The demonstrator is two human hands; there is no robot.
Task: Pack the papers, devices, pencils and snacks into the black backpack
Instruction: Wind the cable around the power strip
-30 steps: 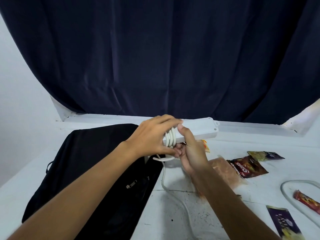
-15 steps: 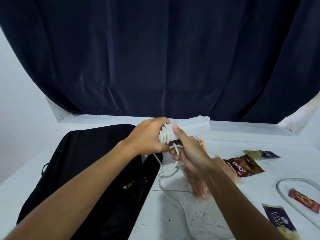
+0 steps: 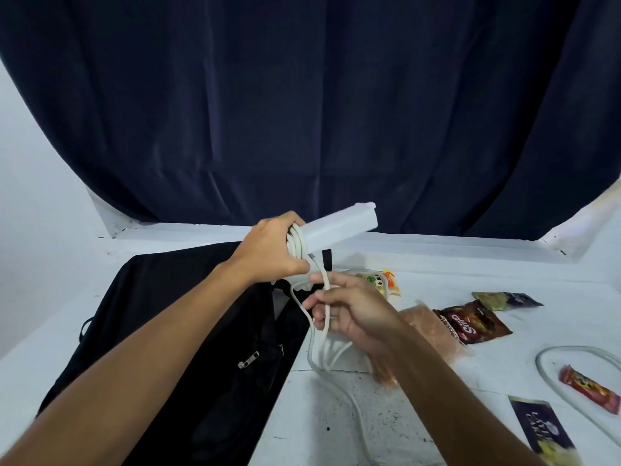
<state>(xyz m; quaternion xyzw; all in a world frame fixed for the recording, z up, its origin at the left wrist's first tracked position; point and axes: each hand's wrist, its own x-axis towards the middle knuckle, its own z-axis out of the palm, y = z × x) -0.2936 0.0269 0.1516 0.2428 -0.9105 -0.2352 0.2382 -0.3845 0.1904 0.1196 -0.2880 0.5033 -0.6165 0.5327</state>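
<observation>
White power strip (image 3: 339,227) in left hand (image 3: 272,253) grip over coiled cord, right hand (image 3: 353,314) pinching loose cord (image 3: 324,314)

Left hand (image 3: 268,255) gripping power strip (image 3: 339,228), right hand (image 3: 353,314) holding cord (image 3: 324,297)

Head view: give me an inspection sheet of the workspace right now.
Surface: white table, speckled near the front.
Job's things: black backpack lying flat on the left; white power strip held above it; snack packets scattered on the right.
Clutter: nothing seen.
Grips: left hand grips the strip's wrapped end; right hand holds a loop of cord.
Cables: white cord partly wound on the strip, the rest trailing over the table; clear tube at right.
Surroundings: dark curtain behind.
</observation>
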